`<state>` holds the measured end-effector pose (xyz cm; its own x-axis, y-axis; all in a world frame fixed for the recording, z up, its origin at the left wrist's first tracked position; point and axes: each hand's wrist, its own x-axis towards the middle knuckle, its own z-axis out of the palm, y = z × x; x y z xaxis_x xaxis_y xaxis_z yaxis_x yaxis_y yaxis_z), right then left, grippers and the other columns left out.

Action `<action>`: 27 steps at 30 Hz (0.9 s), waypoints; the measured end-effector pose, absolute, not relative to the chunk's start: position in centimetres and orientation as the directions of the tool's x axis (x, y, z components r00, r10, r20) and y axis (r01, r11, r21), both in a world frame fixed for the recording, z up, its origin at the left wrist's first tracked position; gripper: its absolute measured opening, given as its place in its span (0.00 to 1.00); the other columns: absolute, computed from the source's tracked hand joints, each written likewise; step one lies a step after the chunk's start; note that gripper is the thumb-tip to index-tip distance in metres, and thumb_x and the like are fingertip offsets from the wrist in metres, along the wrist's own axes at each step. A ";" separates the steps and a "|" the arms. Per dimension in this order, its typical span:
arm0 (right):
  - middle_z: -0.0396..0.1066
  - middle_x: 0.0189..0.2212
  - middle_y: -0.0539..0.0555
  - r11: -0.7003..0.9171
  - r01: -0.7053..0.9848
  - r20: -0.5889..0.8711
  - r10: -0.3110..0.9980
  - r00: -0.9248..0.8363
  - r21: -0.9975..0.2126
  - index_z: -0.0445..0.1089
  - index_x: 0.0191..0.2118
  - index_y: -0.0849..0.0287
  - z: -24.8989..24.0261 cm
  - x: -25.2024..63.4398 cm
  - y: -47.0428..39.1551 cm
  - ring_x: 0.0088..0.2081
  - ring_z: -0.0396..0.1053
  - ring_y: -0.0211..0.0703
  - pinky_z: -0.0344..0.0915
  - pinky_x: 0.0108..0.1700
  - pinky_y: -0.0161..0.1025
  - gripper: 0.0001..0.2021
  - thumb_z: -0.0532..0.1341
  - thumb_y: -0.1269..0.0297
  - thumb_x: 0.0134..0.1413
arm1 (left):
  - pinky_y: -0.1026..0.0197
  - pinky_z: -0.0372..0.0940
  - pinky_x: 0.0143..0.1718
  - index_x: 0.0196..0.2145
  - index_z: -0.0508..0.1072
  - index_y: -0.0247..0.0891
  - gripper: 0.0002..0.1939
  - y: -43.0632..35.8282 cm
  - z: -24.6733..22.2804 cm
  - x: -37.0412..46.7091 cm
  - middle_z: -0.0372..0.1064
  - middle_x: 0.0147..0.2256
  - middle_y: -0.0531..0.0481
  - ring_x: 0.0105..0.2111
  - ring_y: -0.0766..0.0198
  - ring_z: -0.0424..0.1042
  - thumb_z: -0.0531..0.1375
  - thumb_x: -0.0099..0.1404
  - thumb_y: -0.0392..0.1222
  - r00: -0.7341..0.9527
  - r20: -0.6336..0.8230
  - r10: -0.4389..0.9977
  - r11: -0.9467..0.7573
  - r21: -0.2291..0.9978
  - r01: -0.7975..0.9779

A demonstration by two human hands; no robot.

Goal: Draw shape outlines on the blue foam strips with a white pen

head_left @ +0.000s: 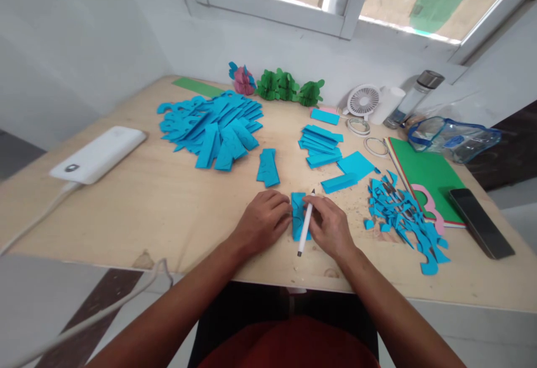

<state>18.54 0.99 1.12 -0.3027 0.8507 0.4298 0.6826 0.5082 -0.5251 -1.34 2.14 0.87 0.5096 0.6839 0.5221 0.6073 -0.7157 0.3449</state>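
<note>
A folded blue paper strip (297,211) with a curved dark line drawn on it lies before me at the table's front. My left hand (266,217) rests at its left edge, fingers curled together with the tips on the paper. On the other side, my right hand (329,222) is closed around a white pen (306,222), its dark tip pointing away from me. The right fingertips are also close to the strip's right edge. Beyond my left hand lie a few folded blue pieces (267,168). More folded blue strips (321,144) are stacked farther off to the right.
A large heap of cut blue pieces (213,124) covers the back left. Blue scraps (398,211) lie at right beside a green book (432,172) and a phone (480,222). A white power bank (100,152) with a cable is at left. Green paper shapes (287,85) and a small fan (363,101) line the wall.
</note>
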 end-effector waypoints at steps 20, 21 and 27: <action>0.77 0.40 0.58 0.504 0.684 0.425 0.854 -0.302 -0.528 0.71 0.48 0.57 1.2 18.5 0.9 0.41 0.74 0.50 0.72 0.45 0.47 0.15 0.56 0.73 0.56 | 0.54 0.64 0.41 0.32 0.74 0.36 0.10 2.2 0.8 -1.5 0.74 0.36 0.45 0.39 0.56 0.68 0.54 0.68 0.35 0.533 0.521 0.666 -0.734 0.330 0.594; 0.77 0.39 0.58 0.505 0.683 0.424 0.854 -0.303 -0.528 0.71 0.48 0.57 1.2 18.5 0.9 0.41 0.74 0.50 0.72 0.45 0.47 0.15 0.56 0.73 0.56 | 0.55 0.64 0.41 0.32 0.74 0.37 0.10 2.2 0.7 -1.4 0.74 0.36 0.45 0.39 0.56 0.68 0.54 0.68 0.35 0.531 0.521 0.668 -0.731 0.330 0.597; 0.77 0.39 0.58 0.505 0.683 0.420 0.854 -0.307 -0.527 0.71 0.48 0.56 1.2 18.5 1.0 0.41 0.74 0.50 0.72 0.44 0.47 0.15 0.56 0.74 0.56 | 0.54 0.64 0.42 0.32 0.74 0.37 0.10 2.2 0.8 -1.4 0.74 0.37 0.45 0.39 0.57 0.68 0.54 0.69 0.35 0.529 0.514 0.675 -0.726 0.336 0.600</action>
<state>18.53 0.95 1.22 -0.3067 0.8541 0.4201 0.6835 0.5048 -0.5273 -1.44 2.22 0.79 0.5286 0.6752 0.5144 0.6004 -0.7258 0.3357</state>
